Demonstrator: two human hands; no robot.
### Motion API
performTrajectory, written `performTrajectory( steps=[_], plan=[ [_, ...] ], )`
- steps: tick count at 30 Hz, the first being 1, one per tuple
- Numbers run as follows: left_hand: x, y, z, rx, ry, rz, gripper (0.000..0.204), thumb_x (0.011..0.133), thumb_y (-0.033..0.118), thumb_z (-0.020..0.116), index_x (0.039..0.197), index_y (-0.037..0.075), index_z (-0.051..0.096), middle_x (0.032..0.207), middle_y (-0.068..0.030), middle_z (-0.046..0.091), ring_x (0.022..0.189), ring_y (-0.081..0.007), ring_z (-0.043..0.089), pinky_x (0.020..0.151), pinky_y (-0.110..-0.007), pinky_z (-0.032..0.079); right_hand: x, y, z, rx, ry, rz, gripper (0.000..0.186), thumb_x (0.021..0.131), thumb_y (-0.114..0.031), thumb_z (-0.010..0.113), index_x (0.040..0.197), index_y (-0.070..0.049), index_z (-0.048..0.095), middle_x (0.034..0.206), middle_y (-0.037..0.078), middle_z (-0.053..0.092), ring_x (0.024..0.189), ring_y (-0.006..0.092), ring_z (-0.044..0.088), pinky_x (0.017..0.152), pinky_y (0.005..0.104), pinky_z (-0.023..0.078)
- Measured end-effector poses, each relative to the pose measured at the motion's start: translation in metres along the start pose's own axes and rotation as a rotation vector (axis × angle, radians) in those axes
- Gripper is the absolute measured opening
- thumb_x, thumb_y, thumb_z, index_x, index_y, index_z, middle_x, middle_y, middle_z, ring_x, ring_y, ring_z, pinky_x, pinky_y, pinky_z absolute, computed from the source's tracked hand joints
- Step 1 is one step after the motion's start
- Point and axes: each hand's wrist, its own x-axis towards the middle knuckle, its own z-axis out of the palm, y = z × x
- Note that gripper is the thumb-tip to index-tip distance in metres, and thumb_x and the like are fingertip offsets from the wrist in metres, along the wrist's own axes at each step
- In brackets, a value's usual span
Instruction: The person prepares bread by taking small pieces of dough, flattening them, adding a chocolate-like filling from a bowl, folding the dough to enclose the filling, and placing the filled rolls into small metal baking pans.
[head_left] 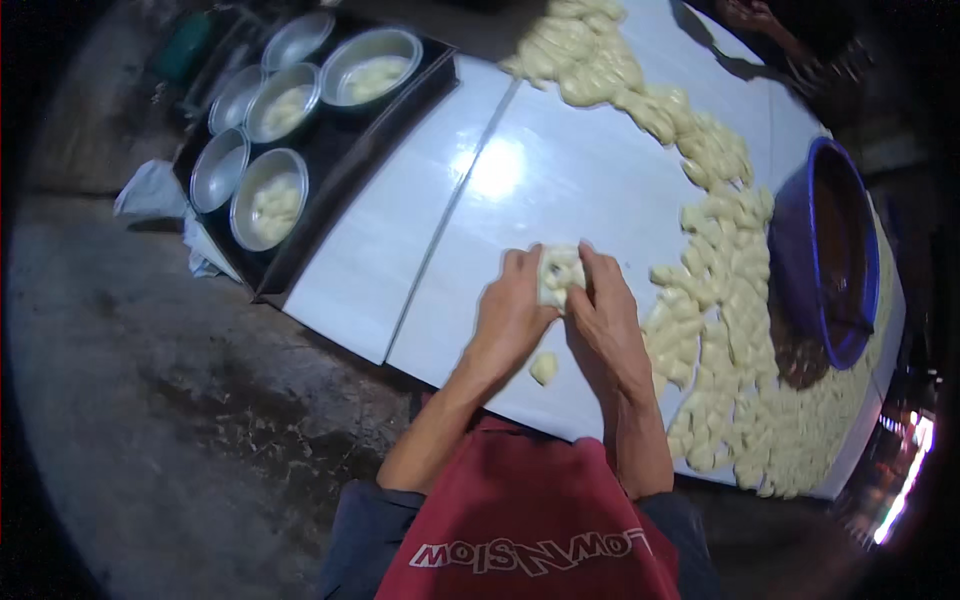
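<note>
A flattened piece of pale dough (558, 266) with darker spots on it is held between both hands over the white table. My left hand (508, 308) grips its left side, fingers curled. My right hand (608, 312) is closed on the right side, with the thumb over the dough's face. A small loose lump of dough (543, 368) lies on the table just below my hands. To the right, many soft dough pieces (735, 240) spread in a long band from the far edge to the near edge.
A purple basin (800, 240) with brown contents stands at the right, beside a brown patch (800, 358) on the table. At the left, a dark tray (345, 205) carries several round metal tins (270, 160), some with dough pieces inside. A white tabletop (360, 290) has a seam across it.
</note>
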Motion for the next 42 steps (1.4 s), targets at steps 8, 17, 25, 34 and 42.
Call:
performTrajectory(
  steps=[8, 17, 25, 34, 42],
  plan=[
    [0.0, -0.036, -0.031, -0.409, -0.012, 0.035, 0.065, 0.073, 0.018, 0.074, 0.131, 0.0, 0.052, 0.121, -0.0213, 0.057, 0.113, -0.036, 0.058, 0.097, -0.039, 0.046, 0.012, -0.053, 0.015, 0.757, -0.132, 0.253, 0.042, 0.081, -0.003, 0.052, 0.122, 0.003, 0.056, 0.108, 0.012, 0.063, 0.1, 0.0177, 0.06, 0.085, 0.0301, 0.05],
    [0.028, -0.103, -0.28, -0.246, 0.312, -0.031, 0.073, 0.072, 0.015, 0.076, 0.138, 0.0, 0.048, 0.125, -0.0169, 0.059, 0.115, -0.0286, 0.059, 0.094, -0.036, 0.049, 0.162, -0.216, 0.134, 0.589, -0.438, -0.213, 0.041, 0.085, -0.012, 0.061, 0.124, 0.0, 0.057, 0.113, 0.009, 0.064, 0.094, 0.0144, 0.062, 0.081, 0.0289, 0.052],
    [0.046, -0.267, -0.415, 0.257, 0.575, -0.024, 0.079, 0.069, 0.022, 0.076, 0.14, 0.006, 0.048, 0.131, -0.0233, 0.058, 0.112, -0.0367, 0.062, 0.091, -0.045, 0.051, 0.27, -0.32, 0.324, 0.342, -0.704, -0.326, 0.045, 0.081, -0.022, 0.061, 0.12, 0.001, 0.063, 0.096, 0.021, 0.071, 0.083, 0.0311, 0.071, 0.079, 0.0398, 0.055],
    [0.062, -0.279, -0.422, 0.554, 0.158, -0.333, 0.078, 0.066, 0.027, 0.08, 0.137, 0.011, 0.05, 0.115, -0.0188, 0.067, 0.105, -0.0379, 0.065, 0.087, -0.047, 0.051, 0.253, -0.314, 0.283, 0.161, -0.322, -0.635, 0.032, 0.091, -0.022, 0.06, 0.118, -0.006, 0.065, 0.103, 0.024, 0.068, 0.095, 0.041, 0.066, 0.085, 0.0469, 0.051],
    [0.039, -0.337, -0.43, 0.636, 0.357, -0.092, 0.079, 0.076, 0.021, 0.08, 0.145, 0.007, 0.044, 0.137, -0.0219, 0.055, 0.121, -0.0362, 0.058, 0.097, -0.044, 0.048, 0.124, -0.158, 0.097, 0.365, 0.046, 0.016, 0.029, 0.096, -0.021, 0.062, 0.118, -0.003, 0.066, 0.096, 0.01, 0.072, 0.076, 0.0138, 0.068, 0.063, 0.0256, 0.052]
  ],
)
